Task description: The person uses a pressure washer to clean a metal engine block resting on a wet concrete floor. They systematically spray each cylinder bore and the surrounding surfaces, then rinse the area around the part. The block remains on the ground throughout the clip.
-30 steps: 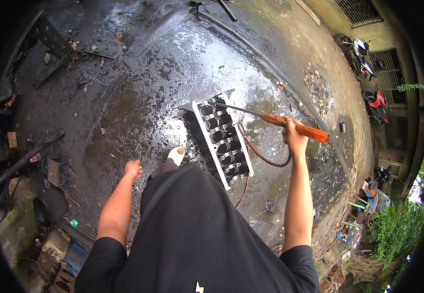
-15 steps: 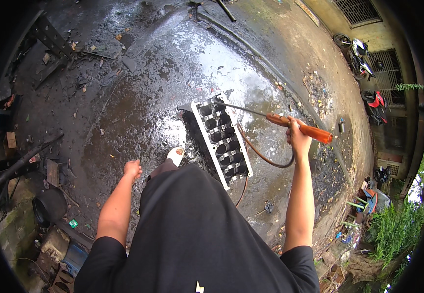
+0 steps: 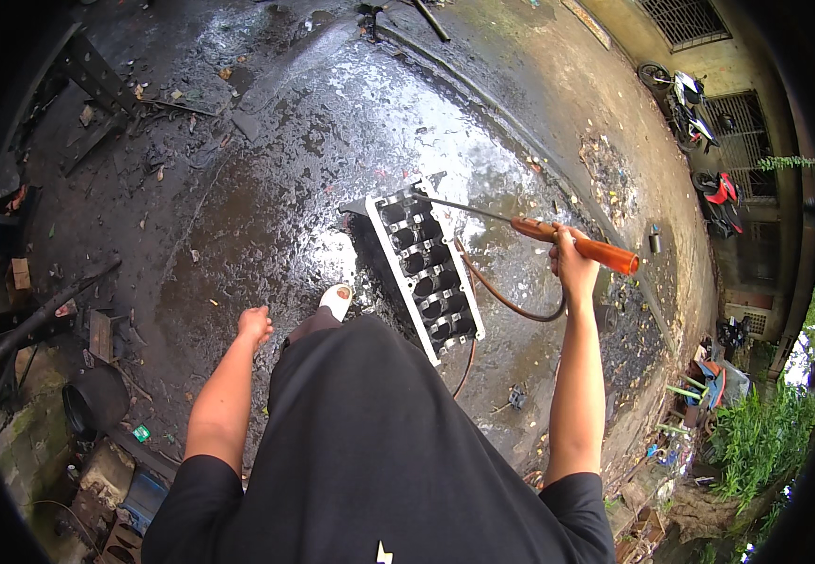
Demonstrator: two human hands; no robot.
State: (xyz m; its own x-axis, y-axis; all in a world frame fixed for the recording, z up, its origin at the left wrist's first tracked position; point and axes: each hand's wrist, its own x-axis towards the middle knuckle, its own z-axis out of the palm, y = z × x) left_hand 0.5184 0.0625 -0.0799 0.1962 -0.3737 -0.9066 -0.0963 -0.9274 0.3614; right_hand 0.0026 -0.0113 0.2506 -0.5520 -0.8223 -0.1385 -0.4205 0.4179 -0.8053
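R hand (image 3: 573, 267) wrapped round spray gun (image 3: 532, 227), prob. light, stiff, best held mid-handle; L hand (image 3: 256, 325) curled, contents unclear.

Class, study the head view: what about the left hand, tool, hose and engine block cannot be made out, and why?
Head view:
- Hose: its far end, hidden by the black shirt.
- Left hand: its palm, hidden by the hand's own curl.
- Engine block: its underside, facing the ground.
- Orange-handled tool: its exact tip, too small against dark metal.

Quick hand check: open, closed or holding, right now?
Left hand: loosely closed, no object visible in it.
Right hand: closed around a long, orange-handled metal wand.
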